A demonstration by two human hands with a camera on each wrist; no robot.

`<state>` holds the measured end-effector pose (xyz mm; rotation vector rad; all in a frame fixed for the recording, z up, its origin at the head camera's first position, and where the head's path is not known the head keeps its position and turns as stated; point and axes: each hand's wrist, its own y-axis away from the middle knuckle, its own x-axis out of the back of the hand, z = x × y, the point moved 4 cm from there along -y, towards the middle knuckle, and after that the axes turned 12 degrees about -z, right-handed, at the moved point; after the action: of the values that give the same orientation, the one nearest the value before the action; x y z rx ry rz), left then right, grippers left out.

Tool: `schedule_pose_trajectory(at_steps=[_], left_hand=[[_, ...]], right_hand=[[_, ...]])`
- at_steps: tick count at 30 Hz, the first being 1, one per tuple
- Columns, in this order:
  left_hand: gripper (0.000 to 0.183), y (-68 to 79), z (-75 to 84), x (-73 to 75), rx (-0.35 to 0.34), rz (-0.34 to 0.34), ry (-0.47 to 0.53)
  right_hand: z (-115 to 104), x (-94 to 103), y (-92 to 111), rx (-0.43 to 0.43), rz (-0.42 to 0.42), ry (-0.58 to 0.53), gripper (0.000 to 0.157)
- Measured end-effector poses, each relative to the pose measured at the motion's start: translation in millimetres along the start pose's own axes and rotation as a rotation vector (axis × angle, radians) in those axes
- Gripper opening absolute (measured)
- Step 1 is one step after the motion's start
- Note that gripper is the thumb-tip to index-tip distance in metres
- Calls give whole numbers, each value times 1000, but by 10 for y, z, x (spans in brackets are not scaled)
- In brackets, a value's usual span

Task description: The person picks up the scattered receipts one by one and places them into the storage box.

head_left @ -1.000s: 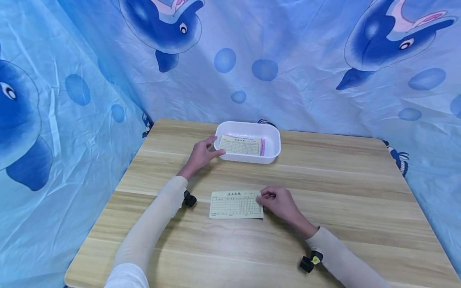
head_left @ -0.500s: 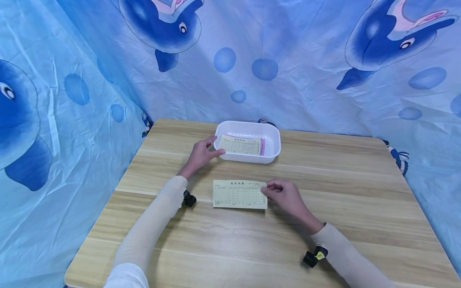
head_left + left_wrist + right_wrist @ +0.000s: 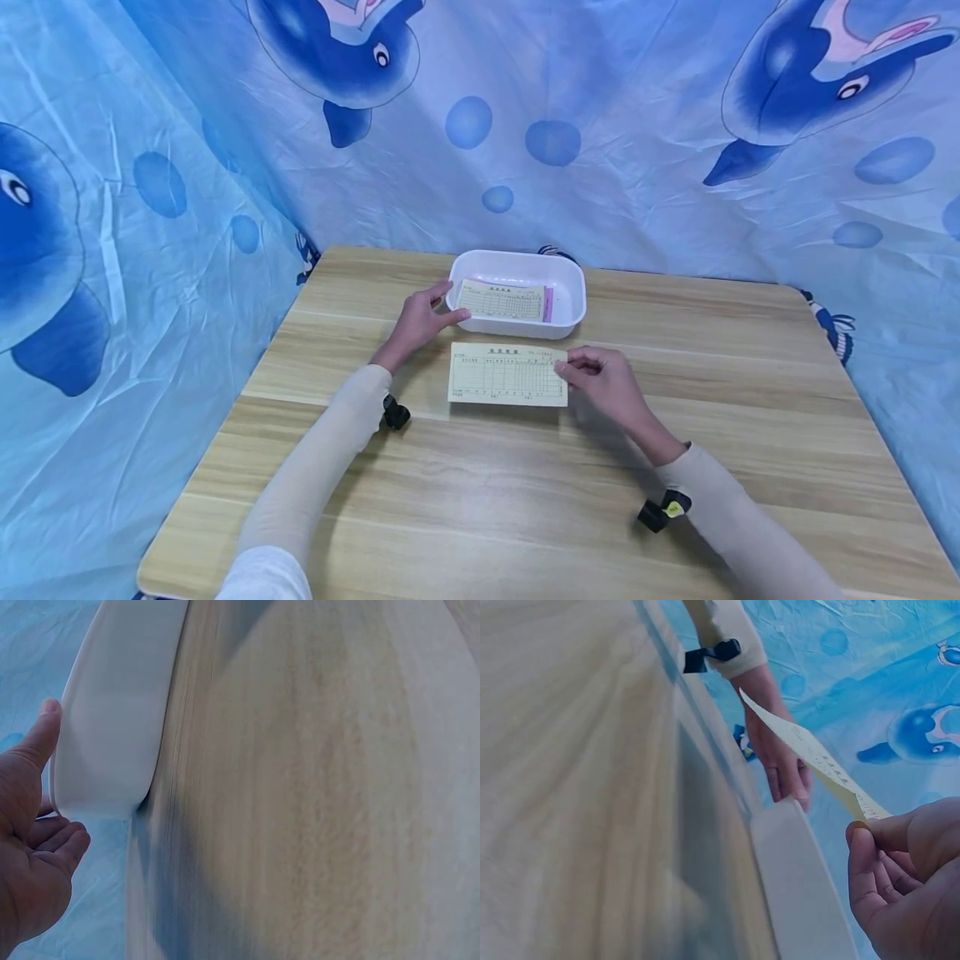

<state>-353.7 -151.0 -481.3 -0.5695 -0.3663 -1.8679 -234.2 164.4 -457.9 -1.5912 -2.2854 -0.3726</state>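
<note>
My right hand (image 3: 606, 385) pinches a pale yellow printed receipt slip (image 3: 508, 377) by its right edge. In the right wrist view the slip (image 3: 802, 746) is held above the table between thumb and fingers, bowing slightly. A white plastic tray (image 3: 517, 330) stands just beyond it in the head view. Inside the tray lies another yellow receipt slip (image 3: 498, 301) with a pink paper (image 3: 548, 305) showing at its right edge. My left hand (image 3: 420, 323) holds the tray's left end, thumb at the near rim; in the left wrist view its fingers curl round the tray's corner (image 3: 105, 742).
A wood-grain table (image 3: 675, 367) carries everything, its rounded edge running near the tray's back. Behind and to the left hangs a blue curtain (image 3: 420, 200) with dolphin prints. A black camera (image 3: 654, 515) is strapped to the right wrist, another (image 3: 395, 412) to the left.
My right hand has lifted the receipt slip off the table and carried it forward, slightly right, closer to the tray. The left hand has stayed on the tray.
</note>
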Motion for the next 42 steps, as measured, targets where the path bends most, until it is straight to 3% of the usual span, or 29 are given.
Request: schedule_pose_trajectory(at_steps=[20,33,42], left_hand=[[72,5,-5,-7,0,11,28],[66,-23,-30,-6,-13,18,7],[76,-8,-7,-15,4,6,20]], right_hand=[[-239,443,-333,19,118,-19,29],[-392,565,-592,5,165,22,34],[-515,572,-707,53,195,77,32]])
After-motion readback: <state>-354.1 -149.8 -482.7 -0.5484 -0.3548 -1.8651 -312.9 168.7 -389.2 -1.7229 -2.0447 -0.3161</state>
